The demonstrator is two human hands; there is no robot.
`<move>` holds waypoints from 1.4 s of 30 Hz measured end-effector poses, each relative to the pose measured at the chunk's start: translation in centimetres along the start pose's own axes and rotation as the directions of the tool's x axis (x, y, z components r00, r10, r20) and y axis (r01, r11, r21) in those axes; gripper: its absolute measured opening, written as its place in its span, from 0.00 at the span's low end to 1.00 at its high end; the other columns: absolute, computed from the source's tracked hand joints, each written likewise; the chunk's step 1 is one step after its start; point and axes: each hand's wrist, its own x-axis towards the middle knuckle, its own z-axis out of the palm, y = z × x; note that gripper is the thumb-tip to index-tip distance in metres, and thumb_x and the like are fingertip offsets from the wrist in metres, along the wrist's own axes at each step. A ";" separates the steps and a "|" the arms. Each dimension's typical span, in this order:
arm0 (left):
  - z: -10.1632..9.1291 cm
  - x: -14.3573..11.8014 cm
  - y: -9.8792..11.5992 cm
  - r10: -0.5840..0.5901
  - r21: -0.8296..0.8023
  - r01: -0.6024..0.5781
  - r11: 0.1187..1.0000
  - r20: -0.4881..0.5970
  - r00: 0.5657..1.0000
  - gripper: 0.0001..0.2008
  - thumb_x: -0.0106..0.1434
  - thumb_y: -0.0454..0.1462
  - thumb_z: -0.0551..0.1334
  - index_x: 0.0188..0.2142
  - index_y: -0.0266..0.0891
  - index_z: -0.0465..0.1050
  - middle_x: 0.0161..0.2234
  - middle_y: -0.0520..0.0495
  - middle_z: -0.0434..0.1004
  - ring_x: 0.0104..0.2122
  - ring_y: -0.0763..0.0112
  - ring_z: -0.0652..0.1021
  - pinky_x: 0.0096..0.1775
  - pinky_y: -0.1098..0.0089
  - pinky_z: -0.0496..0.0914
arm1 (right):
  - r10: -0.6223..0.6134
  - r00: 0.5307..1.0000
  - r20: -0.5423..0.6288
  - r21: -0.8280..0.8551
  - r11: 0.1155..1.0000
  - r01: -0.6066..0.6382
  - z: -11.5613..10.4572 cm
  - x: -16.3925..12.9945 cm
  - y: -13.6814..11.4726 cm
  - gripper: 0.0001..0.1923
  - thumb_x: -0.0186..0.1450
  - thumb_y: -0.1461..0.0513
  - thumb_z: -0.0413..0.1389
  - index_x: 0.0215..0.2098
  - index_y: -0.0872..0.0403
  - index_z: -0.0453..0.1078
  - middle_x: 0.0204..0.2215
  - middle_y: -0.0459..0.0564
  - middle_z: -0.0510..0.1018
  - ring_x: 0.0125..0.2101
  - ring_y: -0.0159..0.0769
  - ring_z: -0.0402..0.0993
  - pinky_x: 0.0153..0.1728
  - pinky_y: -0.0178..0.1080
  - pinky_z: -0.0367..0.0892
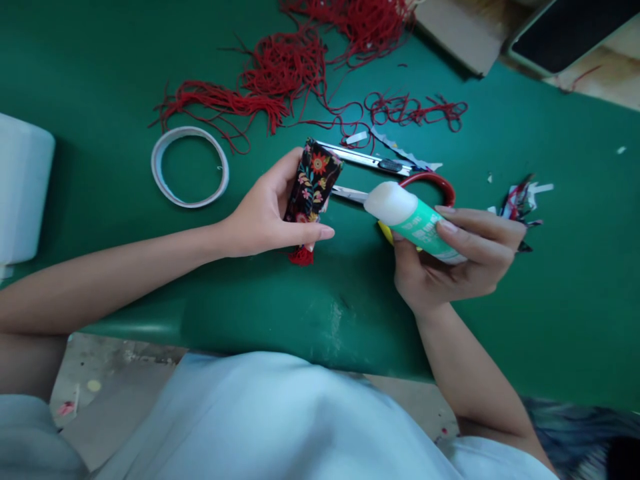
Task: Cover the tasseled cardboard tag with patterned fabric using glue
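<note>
Here, glue stick (417, 223), label unreadable.

**Reds and Florals on Green**

The surface (100, 73) is deep green. The folded fabric piece (314, 181) is black with red, orange and yellow flowers, a red tassel (301, 256) below it. The glue stick (417, 221) is white-tipped with a teal label. Tangled cords (285, 70) are red; the tape ring (190, 167) is white; the scissors' handle (440, 185) is red.

head-worn view, steeply downward, close over table (100, 67)
</note>
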 end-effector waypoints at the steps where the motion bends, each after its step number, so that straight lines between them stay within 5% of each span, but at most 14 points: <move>1: 0.1 -0.1 0.1 0.000 -0.005 0.000 1.000 -0.006 1.000 0.28 0.46 0.37 0.76 0.41 0.40 0.63 0.32 0.54 0.72 0.21 0.78 0.75 0.25 0.73 0.73 | 0.002 1.000 -0.003 -0.003 1.000 -0.002 0.0 0.0 0.0 0.19 0.57 0.59 0.64 0.45 0.42 0.66 0.37 0.47 0.75 0.34 0.40 0.75 0.31 0.44 0.69; 11: -0.3 0.3 0.2 -0.107 -0.147 0.107 0.983 0.008 0.994 0.25 0.54 0.39 0.71 0.47 0.43 0.63 0.32 0.53 0.74 0.27 0.66 0.81 0.33 0.65 0.78 | -0.006 0.998 -0.069 0.089 0.996 0.012 0.3 -0.2 0.2 0.24 0.57 0.58 0.66 0.51 0.49 0.69 0.37 0.49 0.77 0.36 0.38 0.76 0.35 0.42 0.71; 15: -0.2 0.4 0.0 -0.127 -0.128 0.123 0.984 -0.021 0.992 0.25 0.52 0.40 0.72 0.47 0.41 0.66 0.33 0.52 0.76 0.29 0.64 0.82 0.34 0.62 0.79 | 0.225 0.962 -0.153 0.218 0.957 -0.189 0.9 -0.2 -0.8 0.18 0.62 0.50 0.60 0.45 0.52 0.73 0.30 0.48 0.75 0.30 0.37 0.74 0.29 0.41 0.68; 17: -0.1 0.3 -0.1 -0.117 -0.122 0.113 0.986 -0.027 0.993 0.23 0.52 0.39 0.73 0.45 0.41 0.67 0.33 0.52 0.77 0.31 0.63 0.83 0.37 0.60 0.80 | 0.479 0.877 -0.045 0.426 0.803 -0.417 1.0 0.2 -1.8 0.18 0.64 0.45 0.55 0.39 0.49 0.71 0.23 0.44 0.70 0.20 0.32 0.67 0.20 0.37 0.61; 19: -0.1 0.3 -0.2 -0.098 -0.107 0.095 0.990 -0.026 0.995 0.20 0.51 0.38 0.73 0.41 0.40 0.68 0.32 0.53 0.78 0.34 0.62 0.83 0.40 0.60 0.79 | 0.603 0.773 0.197 0.556 0.581 -0.595 0.9 0.7 -2.7 0.23 0.65 0.39 0.47 0.36 0.47 0.67 0.19 0.42 0.64 0.14 0.29 0.57 0.14 0.35 0.53; 21: -0.1 0.3 -0.2 -0.085 -0.083 0.083 0.993 -0.022 0.996 0.17 0.50 0.38 0.73 0.36 0.39 0.69 0.31 0.53 0.79 0.35 0.61 0.83 0.41 0.60 0.79 | 0.583 0.707 0.400 0.596 0.421 -0.684 0.7 1.1 -3.6 0.27 0.65 0.36 0.42 0.37 0.47 0.65 0.19 0.41 0.63 0.13 0.29 0.56 0.13 0.36 0.54; 23: 0.0 0.2 -0.1 -0.088 -0.062 0.086 0.994 -0.017 0.996 0.16 0.50 0.38 0.74 0.34 0.39 0.69 0.30 0.53 0.79 0.35 0.61 0.83 0.40 0.61 0.79 | 0.506 0.690 0.518 0.652 0.288 -0.701 0.4 1.3 -4.3 0.23 0.64 0.39 0.48 0.40 0.47 0.65 0.21 0.41 0.65 0.15 0.30 0.61 0.15 0.36 0.59; 26: 0.1 0.0 -0.1 -0.107 -0.057 0.107 0.993 0.015 0.994 0.17 0.50 0.39 0.74 0.37 0.39 0.71 0.31 0.51 0.80 0.34 0.62 0.83 0.37 0.64 0.80 | 0.417 0.680 0.603 0.709 0.111 -0.697 0.2 1.0 -5.2 0.14 0.60 0.56 0.62 0.41 0.47 0.63 0.24 0.40 0.68 0.21 0.30 0.67 0.22 0.37 0.67; 28: 0.3 -0.3 -0.2 -0.115 -0.071 0.118 0.990 0.044 0.992 0.19 0.50 0.39 0.74 0.39 0.39 0.73 0.33 0.50 0.81 0.33 0.64 0.83 0.34 0.66 0.80 | 0.398 0.611 0.684 0.665 0.002 -0.747 0.3 0.7 -5.7 0.15 0.58 0.63 0.64 0.38 0.48 0.64 0.27 0.40 0.68 0.22 0.29 0.69 0.24 0.37 0.69; 32: 1.2 -0.9 -0.7 -0.138 -0.143 0.154 0.978 0.116 0.984 0.19 0.49 0.36 0.75 0.40 0.40 0.74 0.38 0.49 0.81 0.32 0.68 0.82 0.32 0.71 0.79 | 0.408 0.459 0.789 0.571 -0.214 -0.792 0.5 0.4 -7.0 0.13 0.58 0.62 0.65 0.35 0.51 0.65 0.27 0.40 0.69 0.19 0.25 0.66 0.18 0.32 0.64; 37: 1.9 -1.6 -1.2 -0.208 -0.223 0.263 0.939 0.244 0.947 0.18 0.50 0.35 0.74 0.40 0.38 0.74 0.36 0.49 0.80 0.32 0.70 0.82 0.34 0.72 0.78 | 0.380 0.388 0.839 0.523 -0.372 -0.767 1.0 0.3 -7.9 0.17 0.56 0.58 0.67 0.35 0.51 0.63 0.22 0.37 0.71 0.16 0.23 0.65 0.17 0.29 0.64; 42: 2.0 -1.7 -1.1 -0.256 -0.269 0.308 0.913 0.210 0.944 0.19 0.48 0.36 0.76 0.38 0.38 0.74 0.36 0.51 0.78 0.32 0.72 0.80 0.34 0.73 0.77 | 0.341 0.359 0.869 0.481 -0.406 -0.777 1.1 0.3 -7.7 0.21 0.53 0.54 0.69 0.34 0.51 0.63 0.21 0.37 0.72 0.16 0.25 0.67 0.18 0.30 0.67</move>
